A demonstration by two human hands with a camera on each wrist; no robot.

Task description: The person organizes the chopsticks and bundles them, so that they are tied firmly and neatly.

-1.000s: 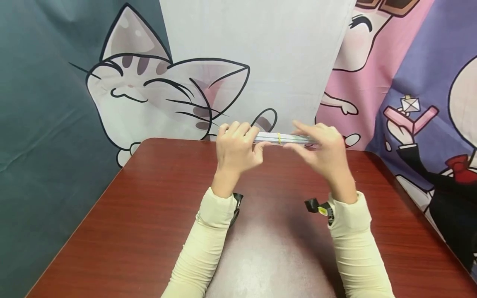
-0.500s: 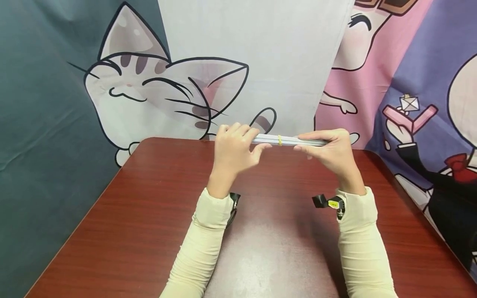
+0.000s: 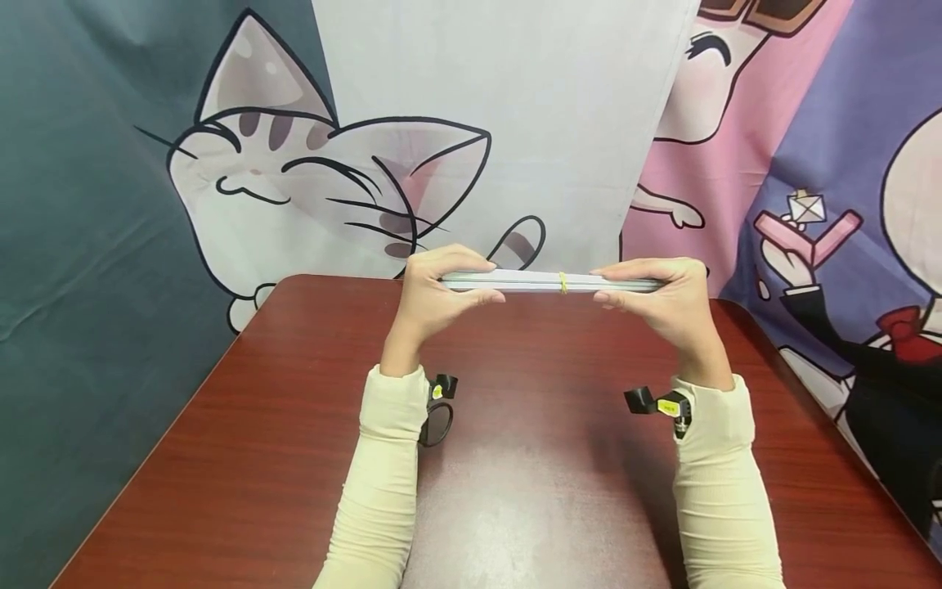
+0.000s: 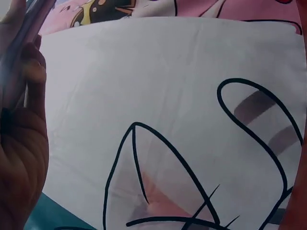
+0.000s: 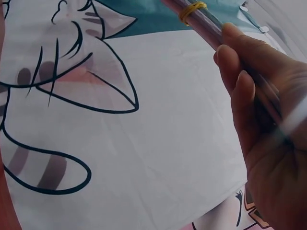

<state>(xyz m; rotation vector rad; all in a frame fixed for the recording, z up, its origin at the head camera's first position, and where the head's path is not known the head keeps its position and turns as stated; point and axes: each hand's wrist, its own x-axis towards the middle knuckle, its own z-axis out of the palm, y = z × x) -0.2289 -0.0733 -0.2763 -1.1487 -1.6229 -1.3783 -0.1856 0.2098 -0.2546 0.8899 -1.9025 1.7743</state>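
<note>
A long, thin bundle [image 3: 526, 281] of white and pale grey layers is held level above the far edge of the table. A yellow rubber band [image 3: 563, 283] goes round it near the middle. My left hand [image 3: 430, 290] pinches the left end between fingers and thumb. At the other end, my right hand [image 3: 677, 298] grips it the same way. In the right wrist view, the yellow band [image 5: 193, 11] shows beyond the fingertips of the right hand [image 5: 273, 105]. The left wrist view shows only part of the left hand [image 4: 26, 143] along the bundle's edge.
Below the hands lies a reddish-brown wooden table [image 3: 515, 458]. Behind it hangs a cloth backdrop [image 3: 574, 123] with cartoon cats and figures. Small black cameras sit at both wrists, the left camera [image 3: 441, 393] and the right camera [image 3: 662, 403].
My right hand, loose around the right end earlier, has closed its grip there. My left hand has shifted left and turned from an overhand hold to a pinch, baring more of the bundle.
</note>
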